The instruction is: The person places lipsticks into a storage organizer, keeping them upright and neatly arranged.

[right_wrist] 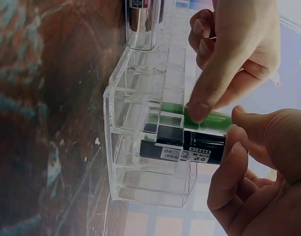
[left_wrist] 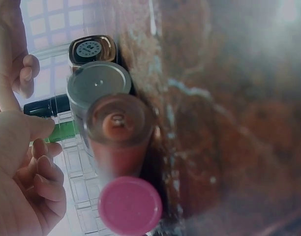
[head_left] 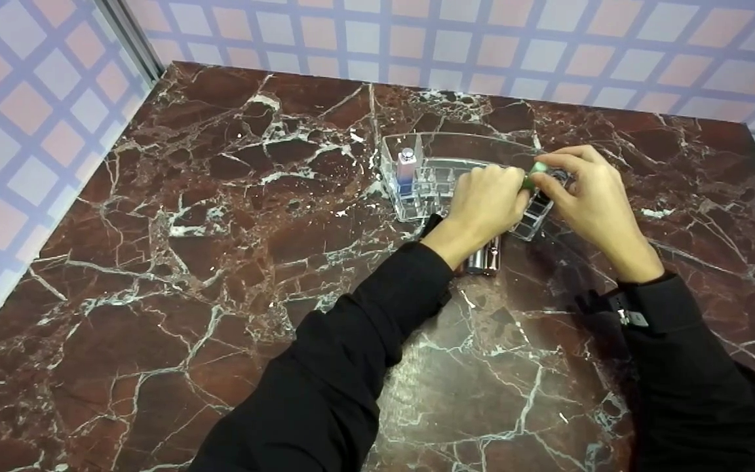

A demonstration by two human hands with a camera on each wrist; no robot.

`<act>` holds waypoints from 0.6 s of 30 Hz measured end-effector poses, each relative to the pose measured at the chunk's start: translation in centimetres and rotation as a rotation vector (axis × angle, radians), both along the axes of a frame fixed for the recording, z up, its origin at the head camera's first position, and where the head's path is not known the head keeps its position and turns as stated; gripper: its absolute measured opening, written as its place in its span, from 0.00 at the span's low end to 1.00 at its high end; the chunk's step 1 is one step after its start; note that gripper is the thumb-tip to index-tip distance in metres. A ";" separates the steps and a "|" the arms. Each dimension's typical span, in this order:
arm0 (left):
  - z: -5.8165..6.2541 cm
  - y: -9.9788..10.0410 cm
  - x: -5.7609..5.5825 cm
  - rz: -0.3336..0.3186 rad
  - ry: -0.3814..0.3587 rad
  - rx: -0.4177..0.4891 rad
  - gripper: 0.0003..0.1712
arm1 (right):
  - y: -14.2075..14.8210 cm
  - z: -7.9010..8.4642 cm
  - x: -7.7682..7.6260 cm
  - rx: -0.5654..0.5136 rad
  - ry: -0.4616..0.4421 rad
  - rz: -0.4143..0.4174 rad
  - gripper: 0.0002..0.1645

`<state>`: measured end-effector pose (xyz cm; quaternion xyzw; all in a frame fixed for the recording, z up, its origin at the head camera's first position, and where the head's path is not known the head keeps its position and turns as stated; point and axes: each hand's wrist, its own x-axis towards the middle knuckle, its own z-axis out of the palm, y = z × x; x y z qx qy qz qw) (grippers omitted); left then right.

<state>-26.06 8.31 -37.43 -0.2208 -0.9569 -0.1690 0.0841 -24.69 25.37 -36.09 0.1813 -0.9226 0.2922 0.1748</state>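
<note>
A green cosmetic tube point(right_wrist: 218, 121) stands in a compartment at the right end of the clear acrylic organizer point(head_left: 461, 135). My left hand point(head_left: 490, 196) pinches its side between thumb and fingers. From the other side, my right hand point(head_left: 592, 190) pinches the tube's pale top end with thumb and index finger. A black tube with a white label point(right_wrist: 204, 146) sits in the neighbouring compartment, right beside the green one. The right fingertips are close to its end.
A pink-and-blue tube point(head_left: 406, 172) stands in the organizer's left end. In front of the organizer are several cosmetics, including a silver-grey one point(left_wrist: 99, 83), a coral tube point(left_wrist: 118, 157) and a pink-capped one point(left_wrist: 131, 206). Checkered panels point(head_left: 351, 39) border the marbled table point(head_left: 220, 295).
</note>
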 end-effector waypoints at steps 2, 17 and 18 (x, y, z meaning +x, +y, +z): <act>0.0 0.0 0.0 -0.002 -0.006 0.001 0.13 | 0.0 0.0 0.0 -0.001 -0.004 0.002 0.18; 0.2 0.1 0.1 -0.002 -0.017 -0.003 0.14 | -0.1 0.2 -0.1 -0.064 -0.048 0.007 0.20; 0.2 0.1 0.1 -0.003 -0.017 -0.002 0.14 | -0.1 0.2 -0.1 -0.069 -0.048 0.008 0.20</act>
